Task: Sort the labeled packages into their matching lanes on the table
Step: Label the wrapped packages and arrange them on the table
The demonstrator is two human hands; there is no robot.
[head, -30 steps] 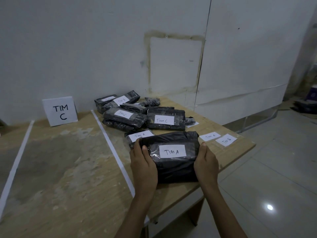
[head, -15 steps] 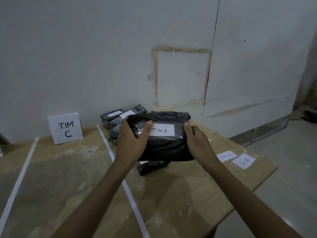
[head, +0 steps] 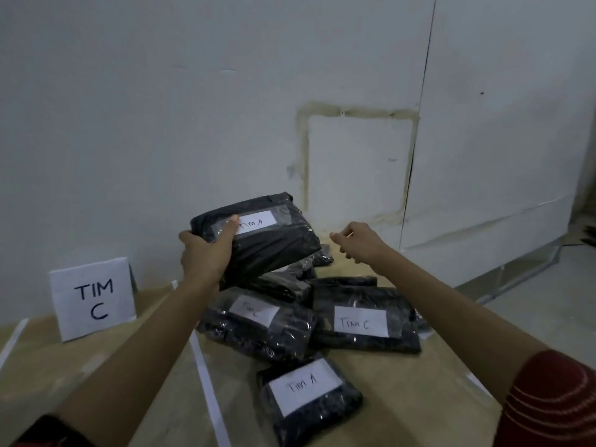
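My left hand (head: pixel 206 256) grips the left end of a black plastic-wrapped package labelled TIM A (head: pixel 267 233), held tilted in the air above the pile near the wall. My right hand (head: pixel 354 241) hovers to its right, off the package, fingers loosely curled and holding nothing. Beneath lie two packages labelled TIM C (head: pixel 258 321) (head: pixel 364 321) and, nearer me, another TIM A package (head: pixel 306 398). More black packages (head: pixel 290 282) are partly hidden under the held one.
A white card reading TIM C (head: pixel 93 298) stands against the wall at the left. White tape lines (head: pixel 206 382) (head: pixel 13 340) divide the wooden table (head: pixel 403 398) into lanes. The table's right edge drops to a tiled floor (head: pixel 548 301).
The TIM A package has been lifted from the table's near edge and carried up and left over the pile. My right hand has let go of it; only the left hand holds it now.
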